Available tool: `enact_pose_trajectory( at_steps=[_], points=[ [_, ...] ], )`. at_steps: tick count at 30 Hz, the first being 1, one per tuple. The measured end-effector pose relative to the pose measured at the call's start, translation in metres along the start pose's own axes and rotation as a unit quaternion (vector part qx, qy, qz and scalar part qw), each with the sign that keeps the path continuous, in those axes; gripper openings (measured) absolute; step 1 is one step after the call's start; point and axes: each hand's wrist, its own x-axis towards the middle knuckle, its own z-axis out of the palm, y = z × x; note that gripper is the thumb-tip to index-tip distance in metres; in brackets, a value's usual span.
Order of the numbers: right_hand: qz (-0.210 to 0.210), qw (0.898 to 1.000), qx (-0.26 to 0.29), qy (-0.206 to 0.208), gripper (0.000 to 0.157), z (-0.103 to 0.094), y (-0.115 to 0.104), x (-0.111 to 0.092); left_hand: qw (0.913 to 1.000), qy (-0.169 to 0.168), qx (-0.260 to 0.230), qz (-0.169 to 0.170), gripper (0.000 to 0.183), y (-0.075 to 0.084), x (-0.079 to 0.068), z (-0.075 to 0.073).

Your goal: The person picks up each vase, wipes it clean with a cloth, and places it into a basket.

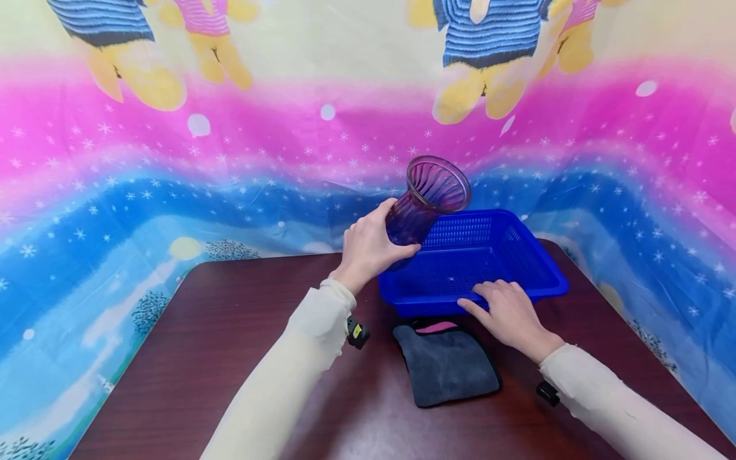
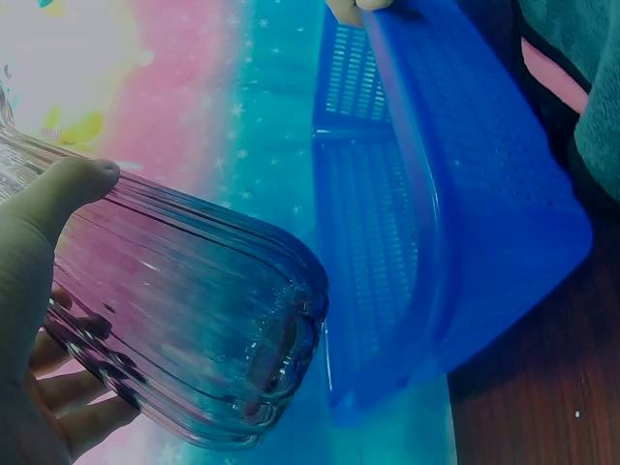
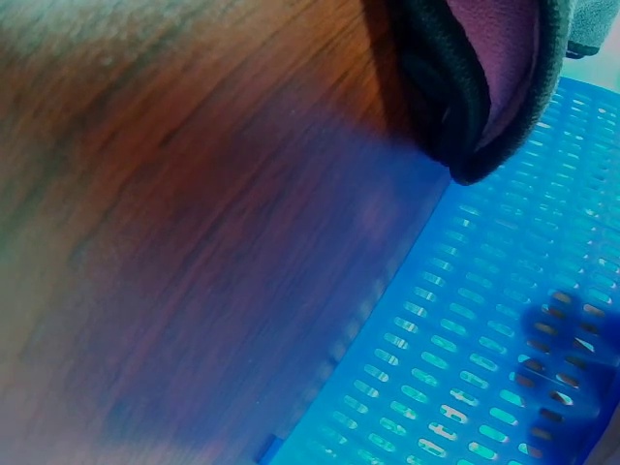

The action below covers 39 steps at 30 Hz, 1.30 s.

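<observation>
My left hand [image 1: 368,246] grips a purplish ribbed glass vase [image 1: 434,185] round its body. The vase is tilted, its flared mouth up and to the right, and it overlaps the left back part of a blue plastic basket [image 1: 552,287]. In the left wrist view, the thumb lies on one side of the vase [image 2: 194,291] and the fingers on the other. My right hand [image 1: 512,313] holds the basket's near rim, with fingers over the edge. Through the basket's slotted wall [image 3: 436,358], a dark shape of fingers shows in the right wrist view.
A dark grey cloth pouch [image 1: 451,367] with pink lining lies on the brown table [image 1: 259,319] just in front of the basket. Behind the table hangs a patterned pink and blue curtain [image 1: 276,140]. Black cameras [image 1: 358,332] are strapped at both wrists.
</observation>
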Motion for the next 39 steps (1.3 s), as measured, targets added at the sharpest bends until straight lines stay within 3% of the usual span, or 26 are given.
enact_pose_trajectory(
  at_steps=[23, 30, 39],
  points=[
    [-0.006, 1.0, -0.004, 0.012, 0.051, 0.001, -0.001, 0.001, 0.9986, -0.034, 0.026, 0.029, 0.088, 0.02, -0.004, 0.035],
    [-0.011, 1.0, -0.006, 0.018, 0.051, 0.001, 0.0, 0.0, 0.9966, -0.04, 0.056, 0.045, 0.085, 0.025, -0.004, 0.046],
    [-0.01, 1.0, -0.012, 0.013, 0.052, 0.001, 0.0, 0.001, 0.9919, -0.066, 0.102, 0.037, 0.092, 0.03, -0.004, 0.058]
  ],
)
